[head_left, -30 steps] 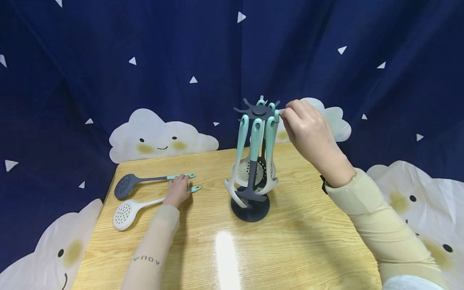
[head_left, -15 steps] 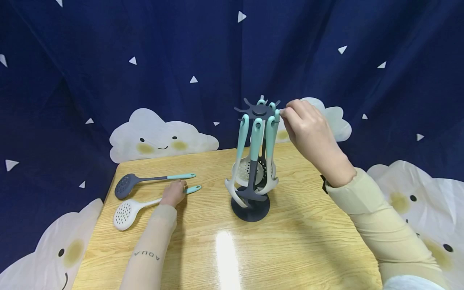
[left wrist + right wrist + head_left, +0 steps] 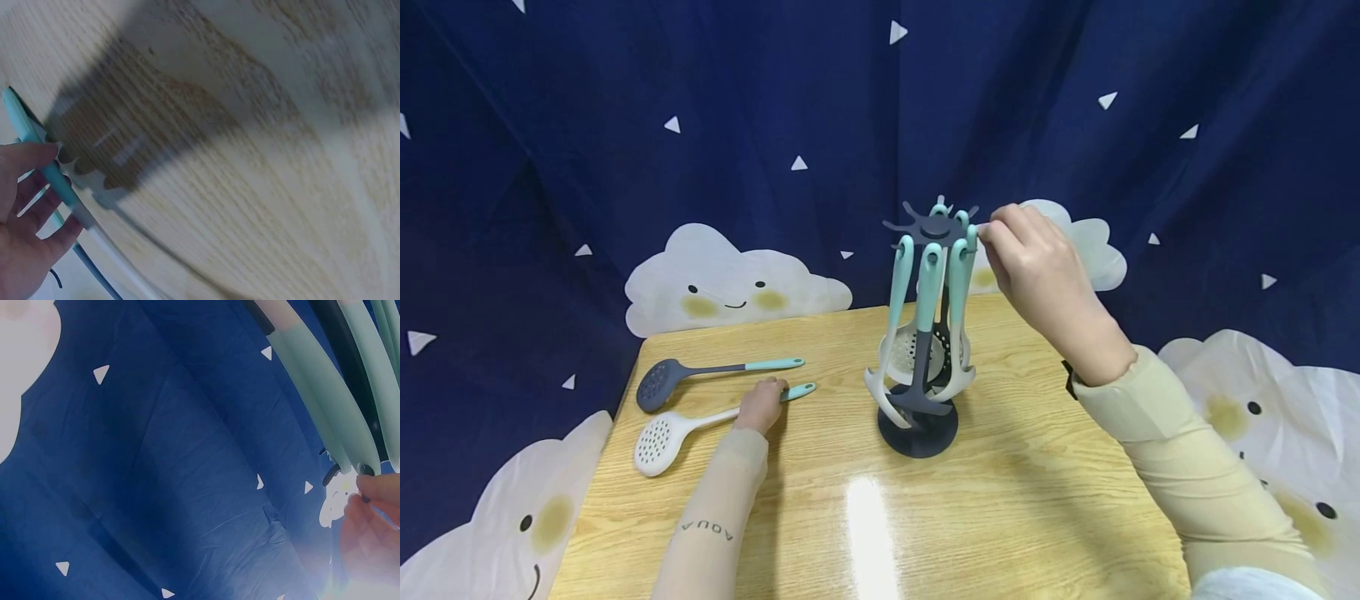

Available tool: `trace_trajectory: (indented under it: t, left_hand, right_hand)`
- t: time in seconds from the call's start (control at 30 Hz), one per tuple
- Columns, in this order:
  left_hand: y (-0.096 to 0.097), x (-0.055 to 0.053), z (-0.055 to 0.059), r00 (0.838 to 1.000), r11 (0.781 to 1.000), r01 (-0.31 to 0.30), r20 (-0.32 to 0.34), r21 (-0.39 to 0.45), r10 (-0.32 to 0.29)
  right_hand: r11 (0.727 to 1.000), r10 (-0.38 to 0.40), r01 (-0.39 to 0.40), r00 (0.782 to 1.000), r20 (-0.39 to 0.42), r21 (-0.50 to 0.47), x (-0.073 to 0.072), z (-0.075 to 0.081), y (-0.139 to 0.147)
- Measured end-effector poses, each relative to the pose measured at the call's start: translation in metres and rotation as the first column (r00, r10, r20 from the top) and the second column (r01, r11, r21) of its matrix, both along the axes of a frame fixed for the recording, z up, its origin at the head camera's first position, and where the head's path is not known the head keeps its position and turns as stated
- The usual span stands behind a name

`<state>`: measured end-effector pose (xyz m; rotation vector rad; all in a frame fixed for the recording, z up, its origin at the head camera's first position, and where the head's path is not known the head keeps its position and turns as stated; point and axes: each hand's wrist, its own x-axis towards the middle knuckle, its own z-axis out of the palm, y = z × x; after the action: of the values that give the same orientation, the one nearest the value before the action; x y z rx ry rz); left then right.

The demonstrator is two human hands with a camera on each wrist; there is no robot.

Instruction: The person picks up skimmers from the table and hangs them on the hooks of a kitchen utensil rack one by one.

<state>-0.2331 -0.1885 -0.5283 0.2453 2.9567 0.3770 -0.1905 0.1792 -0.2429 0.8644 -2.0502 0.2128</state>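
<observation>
Right hand (image 3: 1037,267) pinches rack (image 3: 934,229) top hook; left hand (image 3: 760,404) grips white skimmer (image 3: 673,433) handle left of rack; likely next: lift, hang.

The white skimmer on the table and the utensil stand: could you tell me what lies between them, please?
In the head view, only bare table lies between the white skimmer and the utensil stand.

The only writing I can make out is "AQUA", in dark capitals on the beige left sleeve (image 3: 707,531), well back from the fingers of the left hand (image 3: 760,406), down the forearm. It reads upside down from here. Nothing else carries legible lettering.
</observation>
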Motion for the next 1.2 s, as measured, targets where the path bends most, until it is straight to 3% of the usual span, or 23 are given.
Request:
trace_trajectory:
  t: [0.3, 0.53, 0.73, 0.9, 1.2]
  left_hand:
    - [0.000, 0.000, -0.007, 0.998, 0.999, 0.020, -0.065, -0.027, -0.021]
    - [0.005, 0.000, 0.000, 0.998, 0.998, 0.047, -0.039, -0.030, -0.048]
    - [0.011, -0.007, 0.007, 0.994, 0.997, 0.074, -0.082, -0.035, -0.077]
    - [0.017, -0.012, 0.021, 0.990, 0.996, 0.088, -0.112, 0.017, -0.085]
    - [0.032, -0.020, 0.066, 0.977, 0.986, 0.110, -0.194, 0.124, -0.085]
  right_hand:
    - [1.000, 0.000, 0.000, 1.000, 0.002, 0.005, 0.000, 0.000, 0.000]
    - [1.000, -0.001, 0.001, 1.000, 0.001, 0.001, 0.000, -0.001, -0.001]
    - [1.000, 0.007, -0.007, 1.000, -0.002, -0.014, 0.000, -0.001, -0.001]
    - [1.000, 0.009, -0.009, 1.000, -0.001, -0.018, 0.001, -0.001, -0.001]
    - [1.000, 0.002, -0.002, 1.000, 0.000, -0.007, -0.001, -0.001, -0.001]
